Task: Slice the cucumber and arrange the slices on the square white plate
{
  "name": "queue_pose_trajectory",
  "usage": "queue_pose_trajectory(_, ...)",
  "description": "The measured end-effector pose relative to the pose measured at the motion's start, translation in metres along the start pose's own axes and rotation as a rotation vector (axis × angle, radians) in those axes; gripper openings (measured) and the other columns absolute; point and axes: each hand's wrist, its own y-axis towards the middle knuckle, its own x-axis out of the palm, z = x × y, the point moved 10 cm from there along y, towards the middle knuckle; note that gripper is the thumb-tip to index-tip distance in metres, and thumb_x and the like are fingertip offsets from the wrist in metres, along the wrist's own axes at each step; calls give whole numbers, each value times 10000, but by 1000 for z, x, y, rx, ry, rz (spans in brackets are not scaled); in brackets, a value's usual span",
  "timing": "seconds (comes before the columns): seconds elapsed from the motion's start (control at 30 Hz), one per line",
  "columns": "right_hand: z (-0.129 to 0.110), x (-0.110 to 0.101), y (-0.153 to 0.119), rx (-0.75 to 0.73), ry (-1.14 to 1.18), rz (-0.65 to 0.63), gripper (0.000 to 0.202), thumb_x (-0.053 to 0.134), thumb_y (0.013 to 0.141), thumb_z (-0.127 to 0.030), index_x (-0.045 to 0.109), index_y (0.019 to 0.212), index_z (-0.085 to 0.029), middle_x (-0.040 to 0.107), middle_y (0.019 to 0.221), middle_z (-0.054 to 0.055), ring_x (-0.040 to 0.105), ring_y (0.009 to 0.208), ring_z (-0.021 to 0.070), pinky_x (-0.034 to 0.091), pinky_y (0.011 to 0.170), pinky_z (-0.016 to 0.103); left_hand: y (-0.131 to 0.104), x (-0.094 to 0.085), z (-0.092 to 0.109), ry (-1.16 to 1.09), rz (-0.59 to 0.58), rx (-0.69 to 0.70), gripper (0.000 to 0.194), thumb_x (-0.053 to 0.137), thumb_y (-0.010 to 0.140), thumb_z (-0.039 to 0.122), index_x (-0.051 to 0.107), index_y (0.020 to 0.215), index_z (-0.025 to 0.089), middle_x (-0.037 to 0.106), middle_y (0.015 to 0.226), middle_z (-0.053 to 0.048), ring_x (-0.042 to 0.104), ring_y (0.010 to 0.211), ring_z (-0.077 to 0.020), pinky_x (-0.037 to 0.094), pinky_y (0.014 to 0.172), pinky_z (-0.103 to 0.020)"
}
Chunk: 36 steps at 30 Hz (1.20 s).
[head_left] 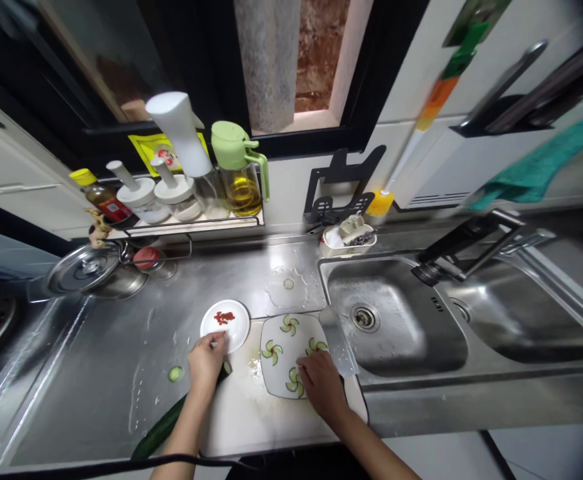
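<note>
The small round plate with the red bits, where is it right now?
In the head view, the small round plate sits on the steel counter, left of the square plate, with the left hand touching its near edge.

Brushed steel counter (96, 373), glossy steel sink (396, 333), smooth matt white plastic board (251, 420).

Dim overhead light – glare on the steel counter (96, 360) – edges blurred, warped.

Round dish (224, 323) left of square plate (285, 353), both on board (251, 413), sink (396, 327) right, cucumber (164, 425) left.
</note>
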Motion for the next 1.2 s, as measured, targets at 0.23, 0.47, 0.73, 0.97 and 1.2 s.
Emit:
queue_pose_trajectory(0.23, 15, -7, -16, 52, 5, -18, 184, 512, 839, -130, 686, 871, -182, 646, 808, 65, 527, 849, 228, 411, 769, 331, -91, 48, 87, -257, -225, 495, 178, 545, 826, 254, 719, 814, 218, 701, 793, -34, 631, 720, -160, 494, 695, -264)
queue_pose_trajectory(0.47, 10, -2, -34, 48, 16, -48, 182, 502, 855, -138, 679, 855, -179, 642, 801, 59, 528, 834, 218, 402, 776, 334, -143, 88, 113, -245, -374, 653, 153, 533, 844, 176, 684, 826, 198, 660, 782, -48, 614, 785, -173, 497, 737, -295)
queue_pose_trajectory(0.73, 2, 8, -44, 15, 2, -99, 206, 497, 844, -110, 677, 900, -192, 628, 826, 58, 525, 855, 211, 402, 757, 325, -151, 95, 114, -245, -377, 665, 144, 527, 843, 135, 654, 809, 193, 628, 785, -41, 592, 786, -165, 480, 725, -286)
queue_pose_trajectory(0.97, 2, 16, -45, 35, -36, -155, 269, 491, 835, -103, 673, 994, -223, 626, 863, 49, 519, 873, 207, 402, 760, 325, -152, 97, 112, -227, -376, 674, 141, 529, 840, 125, 650, 814, 194, 625, 792, -43, 586, 802, -171, 481, 738, -297)
queue_pose_trajectory(1.2, 4, 21, -44, 36, -61, -167, 250, 492, 851, -120, 669, 1000, -215, 626, 877, 51, 512, 888, 208, 394, 774, 321, -153, 94, 114, -240, -375, 695, 141, 529, 845, 141, 660, 830, 189, 636, 799, -48, 594, 802, -167, 487, 742, -296)
